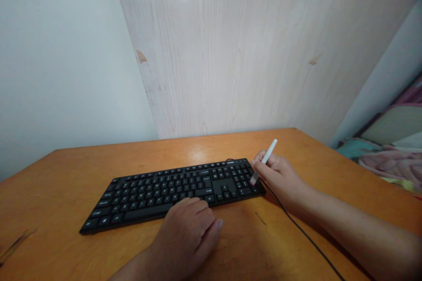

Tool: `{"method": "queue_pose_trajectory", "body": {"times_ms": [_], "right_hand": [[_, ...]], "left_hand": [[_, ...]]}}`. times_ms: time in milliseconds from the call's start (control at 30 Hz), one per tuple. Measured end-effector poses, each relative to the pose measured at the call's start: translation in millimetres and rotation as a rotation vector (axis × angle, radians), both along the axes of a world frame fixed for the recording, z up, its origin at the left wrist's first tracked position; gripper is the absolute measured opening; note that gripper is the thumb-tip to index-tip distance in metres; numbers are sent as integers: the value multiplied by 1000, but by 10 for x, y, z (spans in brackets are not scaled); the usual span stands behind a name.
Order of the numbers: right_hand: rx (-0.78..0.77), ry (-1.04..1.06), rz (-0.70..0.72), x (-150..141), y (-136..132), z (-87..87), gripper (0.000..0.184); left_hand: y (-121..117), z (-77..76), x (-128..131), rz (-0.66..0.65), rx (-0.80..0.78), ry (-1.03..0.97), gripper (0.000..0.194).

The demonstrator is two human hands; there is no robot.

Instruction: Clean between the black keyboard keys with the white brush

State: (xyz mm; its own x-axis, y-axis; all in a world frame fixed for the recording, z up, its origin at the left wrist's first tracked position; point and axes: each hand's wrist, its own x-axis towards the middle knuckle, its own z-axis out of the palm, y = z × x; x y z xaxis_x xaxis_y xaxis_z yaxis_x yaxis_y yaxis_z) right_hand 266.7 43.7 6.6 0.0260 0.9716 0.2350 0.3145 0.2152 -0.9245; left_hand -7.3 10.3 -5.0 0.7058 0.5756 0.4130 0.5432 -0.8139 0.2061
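A black keyboard lies at a slant on the wooden desk, its keys facing up. At its front edge rests my left hand, fingers curled against the keyboard and thumb stretched out to the right; the fingertips are hidden. My right hand pinches a small brush with a white handle, a metal collar and a pinkish tip. The handle points up and away, while the tip is low over the number pad at the keyboard's right end. Whether the tip touches the keys, I cannot tell.
A black cable runs beside and below my right forearm to the front edge of view. The orange-brown desk meets a pale wood-grain panel at the back. Rumpled bedding lies beyond the desk's right side.
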Motion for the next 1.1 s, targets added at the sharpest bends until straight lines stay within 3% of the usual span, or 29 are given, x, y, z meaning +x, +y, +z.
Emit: {"method": "queue_pose_trajectory", "body": {"times_ms": [200, 467, 667, 767, 933, 1100], "right_hand": [[-44, -28, 246, -143, -111, -11, 27], [55, -304, 40, -24, -87, 27, 24], [47, -162, 210, -125, -128, 43, 26], [37, -186, 188, -92, -93, -14, 25], [44, -282, 37, -3, -63, -20, 25], [11, -118, 191, -108, -123, 42, 26]], "left_hand": [[4, -28, -7, -7, 9, -19, 25], [5, -14, 2, -8, 12, -27, 26], [5, -26, -1, -13, 20, -26, 25], [0, -25, 0, -15, 21, -28, 25], [2, -24, 2, -10, 18, -25, 25], [11, -28, 6, -13, 24, -27, 25]]}}
